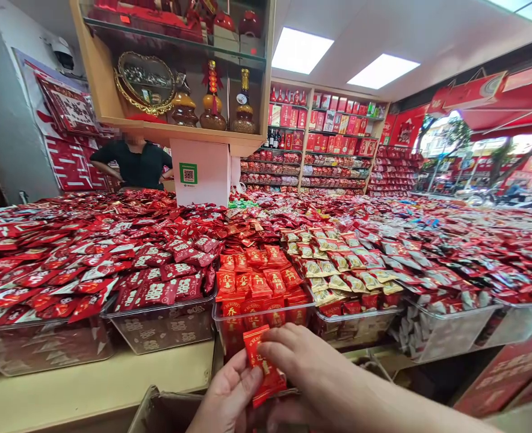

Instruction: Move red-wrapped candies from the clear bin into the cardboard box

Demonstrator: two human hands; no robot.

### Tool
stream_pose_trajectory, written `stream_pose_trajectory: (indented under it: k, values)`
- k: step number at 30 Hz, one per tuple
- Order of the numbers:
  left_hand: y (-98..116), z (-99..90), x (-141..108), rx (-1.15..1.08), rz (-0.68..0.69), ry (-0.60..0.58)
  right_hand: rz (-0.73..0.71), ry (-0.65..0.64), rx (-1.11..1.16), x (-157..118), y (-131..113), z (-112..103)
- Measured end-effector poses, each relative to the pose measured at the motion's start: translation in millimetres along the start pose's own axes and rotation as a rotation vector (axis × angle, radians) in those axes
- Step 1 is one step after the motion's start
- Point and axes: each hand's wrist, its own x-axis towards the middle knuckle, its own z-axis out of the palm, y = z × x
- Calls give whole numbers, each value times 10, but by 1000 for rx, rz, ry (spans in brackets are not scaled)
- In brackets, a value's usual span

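Note:
Red wrapped packets [257, 352] with gold lettering are held between my two hands, low in the middle of the view. My left hand [230, 388] pinches them from the left with its thumb across the front. From the right, my right hand [293, 355] has its fingers closed over their upper right side. How many packets are held is hard to tell. Just beyond my hands stands a clear plastic bin [266, 314] filled with rows of similar red packets [250, 282].
More clear bins of packets stand on both sides, among them dark red ones [171, 285] and cream-gold ones [333, 264]. An open cardboard box [157, 403] is below. A person [135, 159] stands behind the display near a white box [200, 174] and a cabinet [176, 135].

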Motion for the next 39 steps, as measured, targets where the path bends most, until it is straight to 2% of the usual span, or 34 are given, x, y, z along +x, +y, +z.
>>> stream_pose_trajectory:
  k: [3,6,9,12,15,17,19,22,25,27,33,39]
  values:
    - [-25,35,15,-84,-13,-111,-65,72,-219,-175,-119,253]
    - [-31,44,12,-98,-13,-168,-155,130,-350,-210,-119,322]
    - [-5,9,-16,-158,-24,-188,-240,170,-321,-213,-115,213]
    - [42,-53,-33,-144,-47,-143,-275,247,-205,-195,-74,69]
    - [79,-99,-18,12,31,-123,-229,381,-166,-53,73,-19]
    - [88,-108,0,121,88,-116,-163,425,-189,159,205,-57]
    - [79,-109,14,201,86,-107,-50,356,-245,458,320,-88]
    - [34,-129,31,278,12,-102,127,135,-389,972,430,-95]
    - [-38,-189,57,321,-20,-111,158,42,-451,1389,484,-16]
    - [-88,-239,79,327,-19,-128,152,7,-456,1556,504,75]
    - [-166,-286,113,397,-48,-111,171,-80,-418,1673,568,279]
    - [-184,-233,113,470,-75,-134,178,-155,-326,1729,664,222]
